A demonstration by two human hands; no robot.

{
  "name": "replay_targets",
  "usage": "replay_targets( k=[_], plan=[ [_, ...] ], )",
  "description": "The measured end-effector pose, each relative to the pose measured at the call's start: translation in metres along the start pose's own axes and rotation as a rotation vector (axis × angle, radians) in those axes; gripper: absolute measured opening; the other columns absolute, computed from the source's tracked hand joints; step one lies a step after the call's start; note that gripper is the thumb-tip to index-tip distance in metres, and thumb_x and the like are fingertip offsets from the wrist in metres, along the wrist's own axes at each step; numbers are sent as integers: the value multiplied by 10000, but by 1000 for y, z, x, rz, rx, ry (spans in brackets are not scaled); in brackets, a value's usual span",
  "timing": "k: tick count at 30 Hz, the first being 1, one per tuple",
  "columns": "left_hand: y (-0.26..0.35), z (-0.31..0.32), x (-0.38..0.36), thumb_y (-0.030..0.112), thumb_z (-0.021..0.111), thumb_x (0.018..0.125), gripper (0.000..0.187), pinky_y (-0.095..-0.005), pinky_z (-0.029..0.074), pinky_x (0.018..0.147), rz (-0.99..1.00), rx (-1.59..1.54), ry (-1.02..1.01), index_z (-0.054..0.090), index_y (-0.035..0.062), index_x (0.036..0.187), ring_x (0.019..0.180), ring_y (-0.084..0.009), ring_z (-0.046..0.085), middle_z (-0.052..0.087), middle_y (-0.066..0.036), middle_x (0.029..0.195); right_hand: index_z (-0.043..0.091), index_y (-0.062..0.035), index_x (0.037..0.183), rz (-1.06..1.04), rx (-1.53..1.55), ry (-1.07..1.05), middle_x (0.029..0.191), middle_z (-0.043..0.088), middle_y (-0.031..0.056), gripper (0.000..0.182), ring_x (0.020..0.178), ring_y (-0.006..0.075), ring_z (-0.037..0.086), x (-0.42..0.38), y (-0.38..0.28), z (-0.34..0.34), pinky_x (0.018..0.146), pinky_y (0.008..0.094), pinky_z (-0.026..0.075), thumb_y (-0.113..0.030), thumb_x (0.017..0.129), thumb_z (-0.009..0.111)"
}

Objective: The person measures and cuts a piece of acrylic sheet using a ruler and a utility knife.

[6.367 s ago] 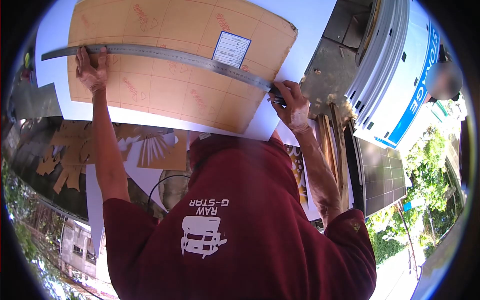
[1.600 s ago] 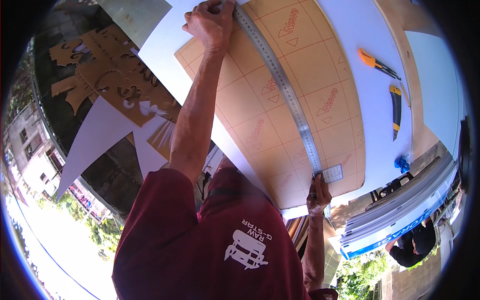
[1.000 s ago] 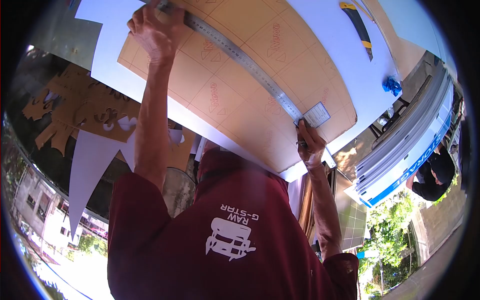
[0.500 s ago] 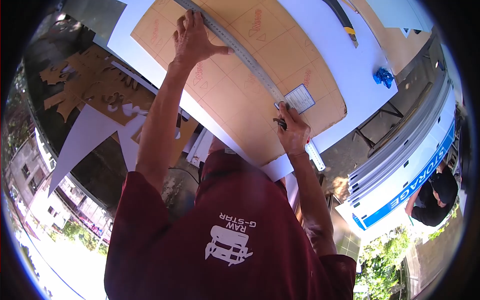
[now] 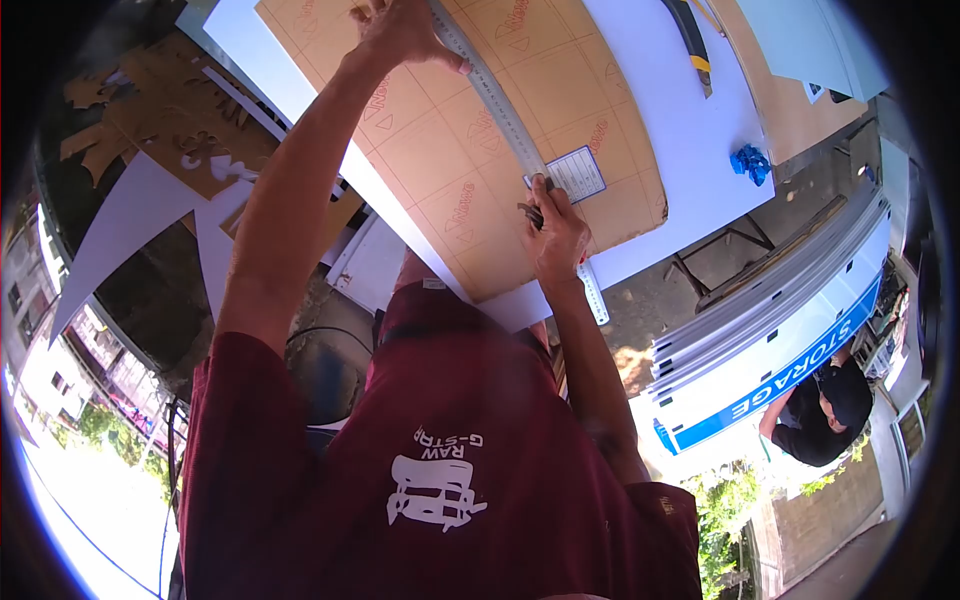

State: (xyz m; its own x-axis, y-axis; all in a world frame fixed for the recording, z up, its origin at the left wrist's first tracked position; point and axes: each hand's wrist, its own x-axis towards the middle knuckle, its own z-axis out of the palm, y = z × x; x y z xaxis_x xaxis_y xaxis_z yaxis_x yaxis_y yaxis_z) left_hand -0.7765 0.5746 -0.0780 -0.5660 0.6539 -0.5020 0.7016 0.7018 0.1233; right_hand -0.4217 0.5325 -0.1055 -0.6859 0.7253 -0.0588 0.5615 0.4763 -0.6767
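Observation:
My left hand (image 5: pixel 402 32) lies at the top of the view with its thumb and fingers spread, the thumb touching a long metal ruler (image 5: pixel 490 92). Beneath the ruler is a brown paper-covered sheet (image 5: pixel 430 130) with red printing and a drawn grid. My right hand (image 5: pixel 557 238) is closed round a small dark tool (image 5: pixel 533 214), with its fingertips at the ruler beside a white label (image 5: pixel 577 175). Part of the ruler is hidden under this hand, and a graduated end sticks out below the wrist. The tool's tip cannot be made out.
White sheet (image 5: pixel 700 150) lies under the brown one, bearing a black-and-yellow cutter (image 5: pixel 696 50) and a crumpled blue item (image 5: pixel 749 164). Cut-out brown pieces (image 5: pixel 150 110) are at left. At right, stacked panels (image 5: pixel 770 300) stand near a person in black (image 5: pixel 825 415).
The whole view has shifted, so the sheets, hands and surroundings appear higher and mostly further left. Both hands keep about the same places on the ruler.

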Motion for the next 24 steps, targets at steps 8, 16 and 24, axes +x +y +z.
replay_targets(
  k=[8,16,24],
  plan=[
    [-7,23,6,574,1024,336,1700,-808,229,1114,53,-14,183,86,-99,1585,1509,-606,66,60,-373,1651,598,44,1281,371,139,-366,911,678,142,488,767,232,679,53,-34,-62,752,394,552,-218,897,746],
    [5,6,-2,534,1013,423,1624,-901,173,1024,-18,-44,71,86,-134,1578,1502,-619,29,35,-360,1660,531,24,1284,526,871,-488,906,648,107,338,603,166,606,184,-81,-65,540,309,509,-115,999,648],
    [5,4,-5,509,1010,431,1580,-908,203,1003,-40,-51,51,125,-86,1598,1517,-592,33,35,-317,1679,576,-34,1277,157,365,-480,822,670,124,313,572,185,681,328,-107,30,446,337,513,-232,1035,584]
  ],
)
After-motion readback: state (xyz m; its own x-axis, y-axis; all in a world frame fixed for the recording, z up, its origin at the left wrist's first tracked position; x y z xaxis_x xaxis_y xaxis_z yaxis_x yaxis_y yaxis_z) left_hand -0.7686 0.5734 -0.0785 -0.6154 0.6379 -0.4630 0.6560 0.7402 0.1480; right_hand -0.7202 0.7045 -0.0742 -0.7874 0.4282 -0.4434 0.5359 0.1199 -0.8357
